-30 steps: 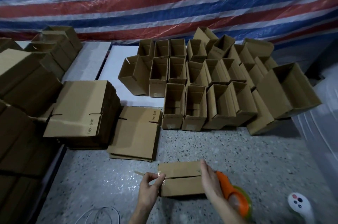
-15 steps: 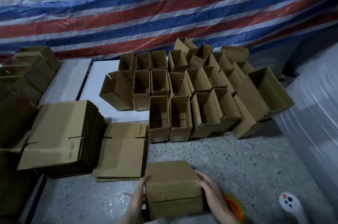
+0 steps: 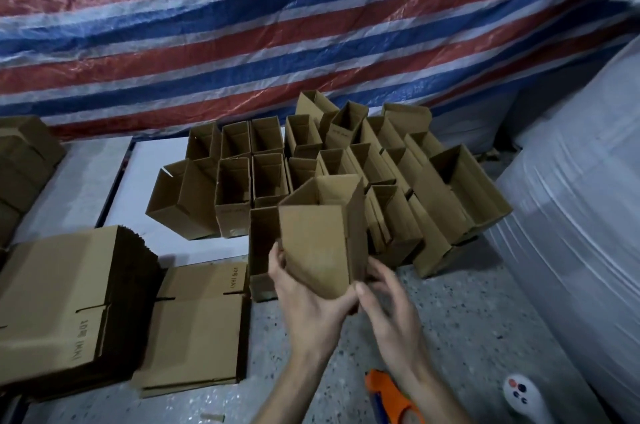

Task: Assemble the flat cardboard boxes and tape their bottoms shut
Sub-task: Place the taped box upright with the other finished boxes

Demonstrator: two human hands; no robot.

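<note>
Left hand (image 3: 311, 299): grips the lower part of the assembled box (image 3: 318, 236), thumb on its near face. Right hand (image 3: 388, 295): thumb at the box's bottom corner, fingers loosely spread beside it; whether it grips or only steadies cannot be told. Box: held in the air, mouth up and tilted away, just in front of the cluster of finished boxes (image 3: 270, 178); its taped bottom is hidden by the hands. Hazards, as judged: one firm grip only, so the light box may twist or drop; a careless set-down could shunt the nearest standing box (image 3: 259, 250) or topple the leaning ones at the right of the cluster. Tape dispenser (image 3: 384, 392): on the floor under the right forearm, liable to be knocked. Open room: bare floor (image 3: 450, 319) between the cluster and the wrapped white roll (image 3: 571, 250). Bounds: flat stacks (image 3: 69, 302) to the left, the roll to the right, striped tarp (image 3: 311, 25) behind
</note>
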